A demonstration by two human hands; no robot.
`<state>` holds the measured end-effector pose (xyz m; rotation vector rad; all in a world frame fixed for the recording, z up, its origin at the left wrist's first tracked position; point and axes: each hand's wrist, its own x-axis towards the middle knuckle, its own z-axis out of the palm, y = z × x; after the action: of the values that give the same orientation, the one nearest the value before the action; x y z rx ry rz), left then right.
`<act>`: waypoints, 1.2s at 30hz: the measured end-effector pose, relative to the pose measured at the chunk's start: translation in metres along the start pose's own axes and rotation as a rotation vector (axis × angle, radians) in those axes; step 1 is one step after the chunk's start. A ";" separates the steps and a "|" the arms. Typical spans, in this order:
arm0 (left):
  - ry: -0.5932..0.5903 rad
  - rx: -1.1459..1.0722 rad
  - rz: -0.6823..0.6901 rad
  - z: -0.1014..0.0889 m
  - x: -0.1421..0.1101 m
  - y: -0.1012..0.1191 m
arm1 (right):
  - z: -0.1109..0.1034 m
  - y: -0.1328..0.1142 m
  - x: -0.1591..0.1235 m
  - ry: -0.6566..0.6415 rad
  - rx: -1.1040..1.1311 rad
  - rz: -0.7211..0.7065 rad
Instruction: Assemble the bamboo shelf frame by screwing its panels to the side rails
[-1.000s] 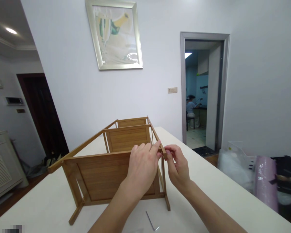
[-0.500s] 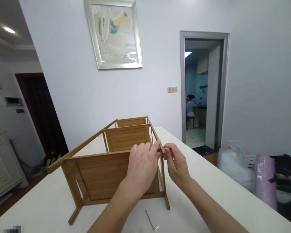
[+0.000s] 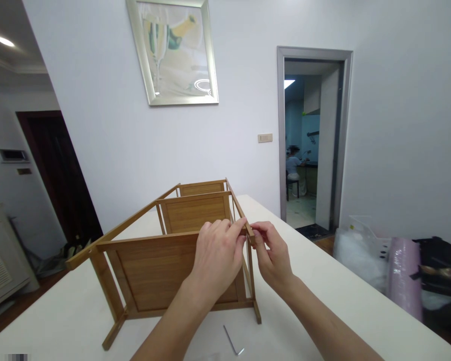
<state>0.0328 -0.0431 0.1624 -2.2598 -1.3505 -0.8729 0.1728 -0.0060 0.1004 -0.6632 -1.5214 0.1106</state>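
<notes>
A brown wooden shelf unit (image 3: 146, 276) lies on its side on a white table (image 3: 323, 301), its panels standing upright between long rails. My left hand (image 3: 218, 255) is wrapped over the top edge of the nearest panel at its right corner, thumb and fingers closed on the frame. At the outer side of that corner, my right hand (image 3: 274, 255) pinches with thumb and index finger against the end of the right rail (image 3: 250, 233). What sits between those fingertips is too small and hidden to make out. An L-shaped hex key (image 3: 231, 341) lies on the table below the unit.
On the floor to the right are a clear plastic bin (image 3: 368, 235), a pink wrapped roll (image 3: 404, 276) and dark bags. A framed picture (image 3: 180, 55) hangs on the wall. Through the doorway (image 3: 304, 150) a person sits at a counter. A cabinet (image 3: 7, 255) stands left.
The view has shifted slightly to the right. Both hands stay at the same corner of the shelf unit, with only small finger movement in the right hand.
</notes>
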 end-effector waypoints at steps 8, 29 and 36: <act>-0.007 0.038 -0.008 -0.001 -0.002 0.003 | -0.002 -0.002 0.005 -0.024 -0.075 -0.013; -0.008 0.065 -0.008 0.000 -0.001 0.004 | -0.001 -0.002 -0.002 -0.002 -0.019 0.018; -0.007 0.077 -0.006 0.000 -0.001 0.004 | -0.001 -0.003 0.000 -0.005 -0.038 0.004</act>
<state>0.0362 -0.0454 0.1615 -2.2035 -1.3704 -0.8023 0.1726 -0.0085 0.1014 -0.6969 -1.5297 0.0869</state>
